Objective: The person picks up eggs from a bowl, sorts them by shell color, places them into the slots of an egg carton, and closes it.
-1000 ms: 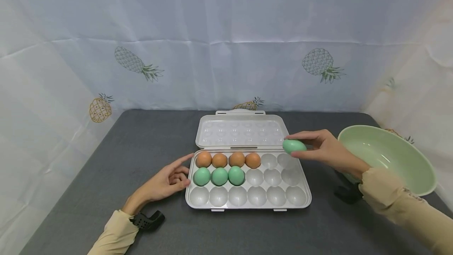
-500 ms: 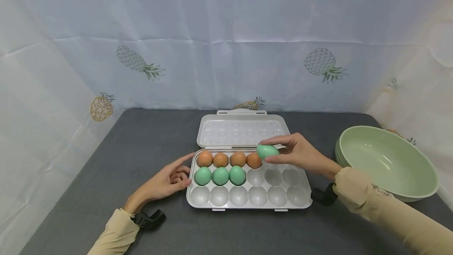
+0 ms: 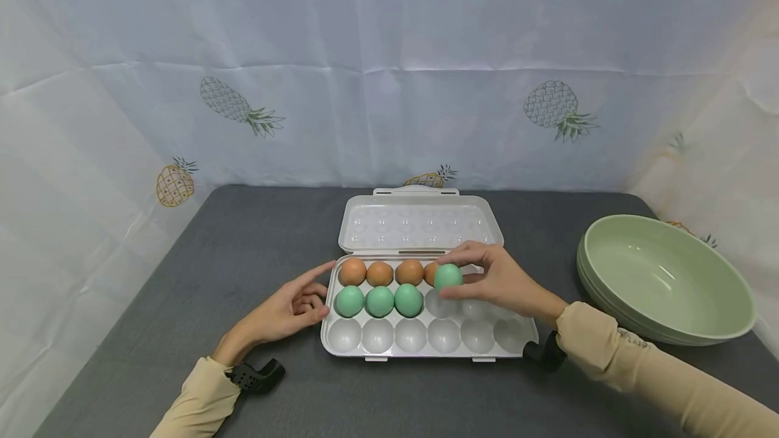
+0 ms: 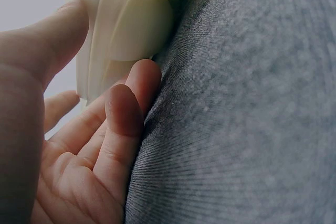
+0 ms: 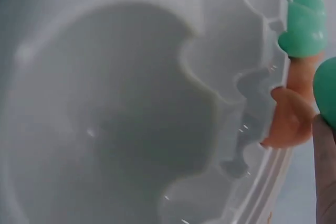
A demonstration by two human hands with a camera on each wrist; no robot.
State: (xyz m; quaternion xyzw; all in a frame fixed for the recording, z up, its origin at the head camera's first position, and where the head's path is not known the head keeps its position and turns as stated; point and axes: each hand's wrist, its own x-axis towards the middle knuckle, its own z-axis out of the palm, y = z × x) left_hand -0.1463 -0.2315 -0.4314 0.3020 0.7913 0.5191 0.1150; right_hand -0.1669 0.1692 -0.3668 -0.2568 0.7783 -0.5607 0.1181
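A white egg tray [image 3: 443, 336] lies on the table with its lid [image 3: 420, 222] folded back. Four-or-fewer counts aside, several brown eggs [image 3: 410, 272] fill the back row from the left, and 3 green eggs [image 3: 380, 301] sit in the middle row. My right hand [image 3: 496, 279] pinches another green egg [image 3: 448, 277] between thumb and fingers, above the tray and in front of the rightmost brown egg. In the right wrist view, the held egg [image 5: 328, 93] shows at the right edge. My left hand [image 3: 282, 309] touches the tray's left edge with index finger and thumb; its other fingers are loosely curled.
Green bowls [image 3: 669, 276], one nested in another, stand at the table's right side. A pineapple-print cloth [image 3: 389, 120] hangs behind the dark grey tabletop [image 3: 274, 235]. The front row of the tray holds bare cups.
My right hand has carried the green egg left from the tray's right end, then lowered it near the rightmost brown egg. The left hand stays at the tray's edge.
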